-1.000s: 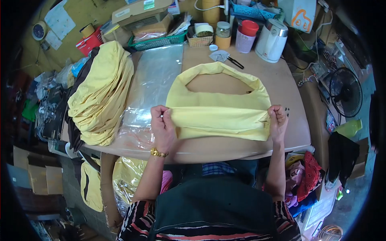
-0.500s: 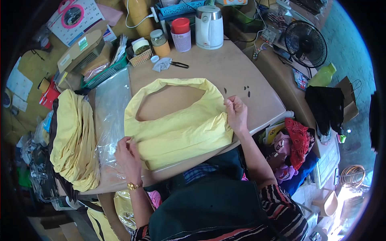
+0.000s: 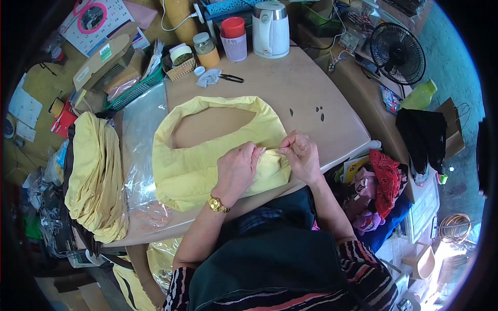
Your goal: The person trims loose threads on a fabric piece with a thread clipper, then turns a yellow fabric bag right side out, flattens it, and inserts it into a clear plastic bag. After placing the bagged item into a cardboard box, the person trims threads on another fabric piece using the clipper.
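Note:
A yellow cloth shoulder bag [image 3: 192, 171] lies flat on the brown-topped table [image 3: 290, 78], its wide strap looped away from me. My left hand [image 3: 237, 168], with a gold watch at the wrist, pinches the cloth near the bag's right end. Close beside it, my right hand [image 3: 302, 157] pinches the same end between thumb and fingers. A fold of the fabric is raised between the two hands. What lies under the fingertips is hidden.
To the left are a clear plastic sheet [image 3: 142, 140] and a heap of yellow cloth [image 3: 96, 181]. Black tweezers [image 3: 232, 78], a jar [image 3: 206, 50], a purple cup [image 3: 235, 47] and a white kettle [image 3: 271, 31] stand or lie at the back. A fan [image 3: 397, 53] is at right.
My left hand has moved right, from the bag's left end to beside my right hand. My right hand has come slightly down and inward. The bag has shifted a little left.

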`<action>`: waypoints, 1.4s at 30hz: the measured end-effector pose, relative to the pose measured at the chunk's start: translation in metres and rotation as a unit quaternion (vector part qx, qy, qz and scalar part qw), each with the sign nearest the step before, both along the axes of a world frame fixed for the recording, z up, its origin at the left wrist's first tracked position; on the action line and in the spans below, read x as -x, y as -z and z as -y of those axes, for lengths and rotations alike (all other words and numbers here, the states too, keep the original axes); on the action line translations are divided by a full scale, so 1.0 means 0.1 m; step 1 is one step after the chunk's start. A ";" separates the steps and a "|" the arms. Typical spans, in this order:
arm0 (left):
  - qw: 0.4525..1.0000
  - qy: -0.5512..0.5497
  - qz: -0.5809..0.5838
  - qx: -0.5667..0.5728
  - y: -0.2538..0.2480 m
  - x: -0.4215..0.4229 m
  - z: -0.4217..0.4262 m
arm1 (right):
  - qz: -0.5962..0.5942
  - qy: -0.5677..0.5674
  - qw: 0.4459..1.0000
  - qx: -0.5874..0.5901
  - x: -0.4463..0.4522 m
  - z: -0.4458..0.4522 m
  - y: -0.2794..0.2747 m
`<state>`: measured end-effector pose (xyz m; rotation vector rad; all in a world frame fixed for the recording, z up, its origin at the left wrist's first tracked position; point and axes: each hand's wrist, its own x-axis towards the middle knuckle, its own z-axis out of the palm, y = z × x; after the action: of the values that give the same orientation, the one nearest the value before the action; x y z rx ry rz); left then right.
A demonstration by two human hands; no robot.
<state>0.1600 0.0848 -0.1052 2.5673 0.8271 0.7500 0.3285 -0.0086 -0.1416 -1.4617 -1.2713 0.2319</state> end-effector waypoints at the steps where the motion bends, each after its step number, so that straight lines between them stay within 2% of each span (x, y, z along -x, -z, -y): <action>1: 1.000 0.001 -0.002 0.000 0.00 0.01 -0.02 | 0.002 0.019 1.000 0.007 -0.01 0.01 0.03; 2: 0.999 -0.012 -0.014 0.031 -0.02 0.03 -0.05 | 0.001 0.020 1.000 0.006 -0.04 0.01 0.05; 3: 0.997 -0.023 -0.027 0.062 -0.03 0.06 -0.07 | -0.156 0.021 0.987 -0.016 -0.10 0.01 0.06; 4: 0.998 -0.021 -0.029 0.061 -0.05 0.10 -0.13 | -0.308 0.022 0.950 -0.040 -0.16 0.02 0.07; 5: 0.994 0.003 -0.016 0.109 -0.07 0.15 -0.19 | -0.309 0.024 0.950 -0.041 -0.23 0.03 0.07; 6: 0.987 0.026 -0.004 0.157 -0.08 0.17 -0.22 | -0.281 0.021 0.959 -0.037 -0.30 0.06 0.05; 7: 0.987 0.026 -0.004 0.156 -0.06 0.17 -0.23 | -0.252 0.017 0.967 -0.034 -0.33 0.06 0.03; 8: 0.980 0.043 0.045 0.188 0.00 0.16 -0.25 | -0.252 0.017 0.967 -0.034 -0.31 0.07 0.01; 9: 0.969 0.061 0.094 0.220 0.01 0.14 -0.25 | -0.146 -0.034 0.988 -0.027 -0.23 0.09 -0.07; 10: 0.969 0.061 0.094 0.220 0.00 0.12 -0.24 | -0.038 -0.084 0.996 -0.018 -0.18 0.09 -0.11; 12: 0.990 0.104 0.076 0.060 -0.07 0.05 -0.20 | -0.030 -0.074 0.997 0.016 -0.13 0.06 -0.01; 13: 0.990 0.105 0.076 0.059 -0.08 -0.02 -0.17 | -0.021 -0.066 0.996 0.050 -0.12 0.04 0.03; 15: 0.985 0.119 0.123 -0.011 -0.09 -0.13 -0.12 | -0.022 -0.048 0.998 0.039 -0.09 0.01 0.06; 16: 0.985 0.117 0.122 -0.012 -0.10 -0.12 -0.12 | -0.022 -0.030 0.999 0.028 -0.07 0.00 0.07; 18: 0.985 0.098 0.083 0.116 -0.12 -0.13 -0.14 | -0.018 -0.015 1.000 0.009 -0.07 -0.03 0.09; 22: 0.990 0.061 0.016 0.128 -0.15 -0.16 -0.10 | -0.012 0.020 0.998 -0.059 -0.05 -0.09 0.22; 25: 0.985 0.054 -0.030 0.163 -0.12 -0.19 -0.09 | 0.009 0.012 0.998 -0.064 -0.05 -0.09 0.17; 27: 0.967 0.100 0.169 0.161 -0.06 -0.22 -0.08 | 0.001 0.004 0.998 -0.058 -0.08 -0.07 0.11; 30: 0.955 0.115 0.200 0.185 -0.04 -0.22 -0.15 | -0.033 -0.018 0.999 -0.031 -0.06 -0.05 -0.04; 34: 0.957 0.103 0.173 0.209 -0.08 -0.23 -0.16 | -0.106 -0.021 0.994 0.024 -0.04 0.00 -0.09; 36: 0.972 0.092 0.119 0.180 -0.17 -0.22 -0.13 | -0.074 -0.036 0.996 0.018 -0.12 0.00 0.01; 39: 0.978 0.086 0.099 0.161 -0.11 -0.24 -0.13 | -0.032 -0.057 0.998 0.023 -0.15 -0.03 0.02; 40: 0.978 0.086 0.100 0.160 -0.09 -0.26 -0.14 | -0.023 -0.061 0.997 0.035 -0.14 -0.04 -0.04; 42: 0.961 0.152 0.175 0.150 -0.06 -0.29 -0.12 | -0.010 -0.038 0.998 0.039 -0.02 -0.06 -0.20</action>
<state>0.1888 0.0972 -0.0987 2.1387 0.3866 0.8697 0.3304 -0.0027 -0.1212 -1.4756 -1.3153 0.3491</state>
